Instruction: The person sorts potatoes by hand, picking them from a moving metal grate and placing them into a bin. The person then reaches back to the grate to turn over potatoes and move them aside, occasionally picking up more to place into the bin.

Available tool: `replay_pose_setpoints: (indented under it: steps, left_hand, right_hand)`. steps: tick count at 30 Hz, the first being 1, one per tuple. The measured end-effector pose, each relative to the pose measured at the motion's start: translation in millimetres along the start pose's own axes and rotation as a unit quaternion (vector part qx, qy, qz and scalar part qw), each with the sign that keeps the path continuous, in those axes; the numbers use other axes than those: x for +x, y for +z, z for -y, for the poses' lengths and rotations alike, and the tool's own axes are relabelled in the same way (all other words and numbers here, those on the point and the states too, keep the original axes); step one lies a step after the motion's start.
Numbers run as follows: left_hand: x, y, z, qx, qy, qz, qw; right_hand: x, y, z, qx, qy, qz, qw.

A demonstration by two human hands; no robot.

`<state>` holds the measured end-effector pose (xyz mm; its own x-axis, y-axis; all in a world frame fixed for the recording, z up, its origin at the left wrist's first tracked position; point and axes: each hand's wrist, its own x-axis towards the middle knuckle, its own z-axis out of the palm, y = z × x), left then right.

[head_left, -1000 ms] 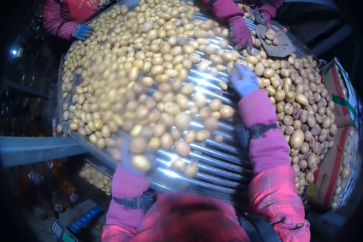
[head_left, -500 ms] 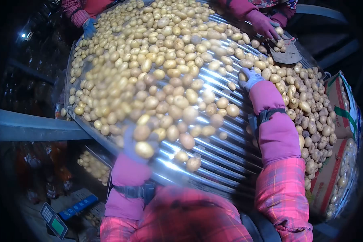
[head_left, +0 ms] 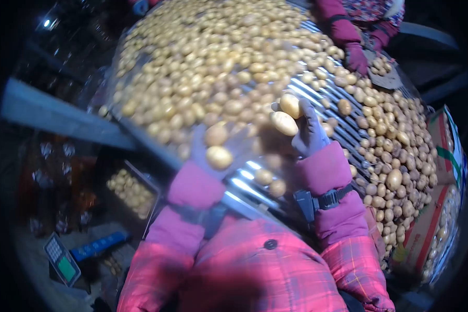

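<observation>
My gloved left hand (head_left: 200,151), smeared by motion, is palm up over the near side of the slatted metal table (head_left: 242,184). Two potatoes (head_left: 219,157) lie in its palm, its fingers partly spread. To its right, my gloved right hand (head_left: 312,132) is raised above the slats with its fingers curled. It holds two pale potatoes (head_left: 284,123) on its inner side, facing the left hand. Loose potatoes (head_left: 274,188) rest on the slats between my forearms.
A thick layer of potatoes (head_left: 208,57) covers the far table. More potatoes (head_left: 395,179) are heaped on the right, beside printed cartons (head_left: 426,223). Across the table, a co-worker's gloved hand (head_left: 356,58) is near a scoop (head_left: 387,79) holding potatoes. A scale display (head_left: 62,260) stands lower left.
My right hand has come left from the edge of the right-hand heap and now holds two potatoes. My left hand has moved up and right. The view has shifted.
</observation>
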<state>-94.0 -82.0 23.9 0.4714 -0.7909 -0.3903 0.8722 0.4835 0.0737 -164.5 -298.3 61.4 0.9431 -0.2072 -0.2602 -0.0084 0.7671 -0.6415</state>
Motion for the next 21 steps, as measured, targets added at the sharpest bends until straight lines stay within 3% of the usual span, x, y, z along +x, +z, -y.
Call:
replay_pose_setpoints:
  steps: [2, 3, 4, 6, 7, 8, 9, 10, 11, 12, 13, 14, 15, 17, 18, 20, 21]
  left_hand:
    - [-5.3, 10.2, -1.4, -0.017, 0.01, -0.07, 0.997]
    - [-12.1, 6.7, -4.0, 0.005, 0.025, 0.011, 1.0]
    - [-14.4, -3.1, -9.1, 0.02, 0.058, 0.043, 0.997]
    - [-15.5, -34.2, -21.9, 0.023, 0.145, -0.022, 0.989]
    - [-27.5, -37.0, -32.5, 0.015, 0.161, -0.024, 0.987]
    - [-43.4, -38.8, -43.6, -0.008, 0.129, 0.037, 0.991]
    - [-59.5, -43.9, -55.0, -0.03, 0.101, 0.097, 0.99]
    - [-66.7, -60.8, -64.5, -0.057, 0.127, 0.152, 0.979]
    - [-79.2, -83.9, -72.6, -0.052, 0.16, 0.103, 0.98]
    - [-95.7, -102.6, -78.9, -0.049, 0.191, 0.052, 0.979]
    - [-123.4, -97.9, -77.8, 0.164, 0.303, -0.035, 0.938]
    - [-148.6, -87.3, -77.1, 0.367, 0.385, -0.126, 0.838]
    - [-177.4, -94.4, -90.2, -0.023, 0.24, -0.045, 0.97]
    - [-209.9, -136.7, -101.0, -0.013, 0.286, -0.069, 0.956]
    - [-224.7, -147.3, -105.9, -0.042, 0.299, -0.068, 0.951]
    - [-239.5, -208.1, -121.5, -0.141, 0.371, -0.236, 0.887]
    - [-261.2, -222.3, -124.9, -0.092, 0.325, -0.161, 0.927]
  right_hand:
    - [-1.1, 41.2, -36.2, -0.062, 0.01, -0.006, 0.998]
    - [7.5, 42.4, -59.9, -0.174, 0.009, -0.021, 0.984]
    - [12.4, 30.5, -72.5, -0.451, -0.105, 0.063, 0.884]
    - [1.6, 65.7, -101.8, -0.426, -0.095, 0.1, 0.894]
    - [2.5, 73.4, -108.4, -0.441, -0.04, 0.123, 0.888]
    - [-4.9, 99.9, -114.9, -0.425, -0.037, 0.122, 0.896]
    - [0.6, 109.7, -124.7, -0.469, -0.071, 0.165, 0.865]
    - [6.2, 118.7, -134.8, -0.506, -0.104, 0.211, 0.83]
    - [5.4, 136.7, -144.4, -0.522, -0.179, 0.253, 0.795]
    - [8.0, 142.6, -152.7, -0.579, -0.192, 0.299, 0.733]
    - [3.7, 155.9, -166.3, -0.545, -0.108, 0.32, 0.768]
    - [-0.6, 166.9, -177.7, -0.51, -0.023, 0.334, 0.792]
    - [-1.3, 171.8, -189.9, -0.527, -0.013, 0.358, 0.771]
    - [0.5, 179.8, -209.1, -0.543, -0.037, 0.411, 0.731]
    - [-4.2, 200.3, -198.2, -0.65, -0.039, 0.419, 0.633]
    - [-5.6, 209.0, -200.7, -0.647, 0.056, 0.391, 0.652]
    - [-4.0, 200.6, -206.2, -0.651, 0.056, 0.385, 0.652]
